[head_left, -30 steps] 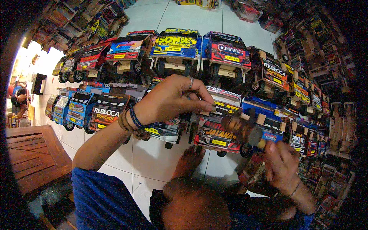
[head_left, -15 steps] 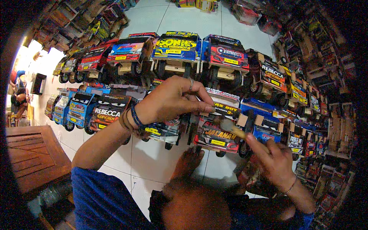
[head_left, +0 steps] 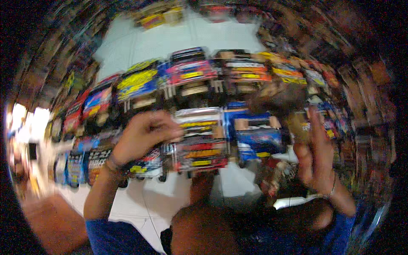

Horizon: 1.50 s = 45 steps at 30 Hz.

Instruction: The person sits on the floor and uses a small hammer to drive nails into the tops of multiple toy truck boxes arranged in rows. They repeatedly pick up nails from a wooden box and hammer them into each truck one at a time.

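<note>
Motion smears the whole picture. My left hand (head_left: 146, 136) has thumb and fingertips pinched together at the left edge of a red and black toy truck (head_left: 200, 154). Whether something small sits in that pinch I cannot make out. To its right stands a blue toy truck (head_left: 259, 138) with tan blocks on top. My right hand (head_left: 315, 157) is raised on the right, beyond the blue truck; its fingers are smeared, and what it holds, if anything, does not show clearly.
A second row of toy trucks, with a yellow and blue one (head_left: 138, 83), stands farther back on pale floor tiles (head_left: 178, 36). More stacked items line both sides. A brown wooden piece (head_left: 55, 227) lies at lower left. My bare knee (head_left: 206, 233) is close below.
The view has swung right, so the trucks appear shifted left. My right hand has moved away from the red and black truck; the wooden-handled tool it held no longer shows clearly.
</note>
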Motion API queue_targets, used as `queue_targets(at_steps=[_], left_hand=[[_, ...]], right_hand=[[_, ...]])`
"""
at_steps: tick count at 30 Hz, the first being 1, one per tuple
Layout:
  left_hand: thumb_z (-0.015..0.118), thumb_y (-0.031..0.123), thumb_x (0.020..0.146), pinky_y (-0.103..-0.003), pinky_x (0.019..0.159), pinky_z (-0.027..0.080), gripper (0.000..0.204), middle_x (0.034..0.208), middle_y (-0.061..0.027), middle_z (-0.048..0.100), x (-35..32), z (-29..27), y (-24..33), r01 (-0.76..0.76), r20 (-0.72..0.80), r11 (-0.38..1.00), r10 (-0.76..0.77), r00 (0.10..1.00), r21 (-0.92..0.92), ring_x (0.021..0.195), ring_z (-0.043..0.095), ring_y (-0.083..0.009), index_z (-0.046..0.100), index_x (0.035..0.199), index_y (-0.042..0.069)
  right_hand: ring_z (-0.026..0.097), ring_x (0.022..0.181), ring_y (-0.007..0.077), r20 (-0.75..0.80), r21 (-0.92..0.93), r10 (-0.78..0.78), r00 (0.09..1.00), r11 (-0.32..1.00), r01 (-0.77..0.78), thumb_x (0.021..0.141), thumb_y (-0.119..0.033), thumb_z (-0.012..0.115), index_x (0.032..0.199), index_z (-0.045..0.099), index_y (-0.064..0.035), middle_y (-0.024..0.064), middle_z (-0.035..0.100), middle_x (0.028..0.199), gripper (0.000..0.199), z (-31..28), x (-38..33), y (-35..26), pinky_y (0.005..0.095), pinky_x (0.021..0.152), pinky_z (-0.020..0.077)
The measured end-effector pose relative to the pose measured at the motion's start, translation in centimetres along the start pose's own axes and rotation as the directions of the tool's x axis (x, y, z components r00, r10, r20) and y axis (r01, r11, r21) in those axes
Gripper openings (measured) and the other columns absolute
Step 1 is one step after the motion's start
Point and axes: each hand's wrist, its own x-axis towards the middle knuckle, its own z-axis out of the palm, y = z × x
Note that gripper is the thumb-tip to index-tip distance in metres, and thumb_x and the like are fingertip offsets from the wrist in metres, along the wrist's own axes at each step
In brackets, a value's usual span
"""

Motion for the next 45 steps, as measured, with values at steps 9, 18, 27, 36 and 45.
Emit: queue_targets(at_steps=[9, 18, 27, 36, 45], left_hand=[[0.069, 0.009, 0.091, -0.028, 0.086, 0.048, 0.014, 0.093, -0.0025, 0.063, 1.2, 4.7, 8.0, -0.035, -0.231, 0.958, 0.104, 0.967, 0.286, 0.091, 0.060, -0.0137, 0.066, 0.103, 0.003], [0.067, 0.014, 0.092, -0.041, 0.088, 0.052, 0.019, 0.103, -0.0164, 0.067, 6.3, 23.8, 13.5, -0.429, 0.748, 0.808, -0.022, 0.663, 0.404, 0.099, 0.066, -0.0337, 0.066, 0.107, 0.003], [0.060, 0.007, 0.082, -0.046, 0.083, 0.055, 0.022, 0.104, -0.0212, 0.067, 10.9, 41.6, 2.4, -0.822, 0.957, 0.513, 0.005, 0.291, 0.247, 0.097, 0.066, -0.0390, 0.068, 0.102, 0.001], [0.066, 0.008, 0.075, -0.045, 0.072, 0.058, 0.014, 0.086, -0.0172, 0.069, 14.7, 47.8, -5.4, -0.848, 0.849, 0.047, -0.060, 0.525, 0.528, 0.080, 0.070, -0.0354, 0.071, 0.088, 0.004], [0.057, 0.017, 0.086, -0.048, 0.070, 0.053, 0.017, 0.095, -0.0169, 0.069, 14.5, 48.6, -4.9, -0.712, 0.715, 0.100, -0.199, 0.670, 0.695, 0.086, 0.067, -0.0337, 0.068, 0.093, 0.007]], right_hand=[[0.048, 0.052, 0.0070, -0.548, 0.533, 0.623, 0.558, 0.774, -0.341, 0.099, -0.031, 0.058, 0.107, 0.062, -0.0043, -0.0019, 0.053, 0.064, 0.028, -8.0, -10.5, 6.3, 0.0243, 0.050, 0.0355], [0.056, 0.070, 0.0090, -0.188, 0.265, 0.793, 0.579, 0.608, -0.748, 0.097, -0.026, 0.064, 0.128, 0.062, -0.0097, 0.0033, 0.066, 0.094, 0.035, -8.0, -23.0, 11.9, 0.0284, 0.064, 0.0452], [0.066, 0.070, 0.0202, -0.341, 0.199, 0.659, 0.670, 0.747, -0.634, 0.094, -0.017, 0.067, 0.127, 0.061, -0.0115, 0.0147, 0.069, 0.098, 0.034, -3.1, -32.8, 16.5, 0.0338, 0.070, 0.0526], [0.068, 0.075, 0.0279, -0.144, 0.422, 0.795, 0.589, 0.588, -0.690, 0.096, -0.030, 0.064, 0.128, 0.060, -0.0161, 0.0135, 0.070, 0.093, 0.035, -1.7, -34.9, 17.0, 0.0408, 0.070, 0.0521], [0.069, 0.070, 0.0225, -0.008, 0.454, 0.805, 0.593, 0.532, -0.715, 0.096, -0.030, 0.065, 0.130, 0.059, -0.0164, 0.0104, 0.071, 0.107, 0.037, -1.2, -35.7, 17.5, 0.0360, 0.070, 0.0544]])
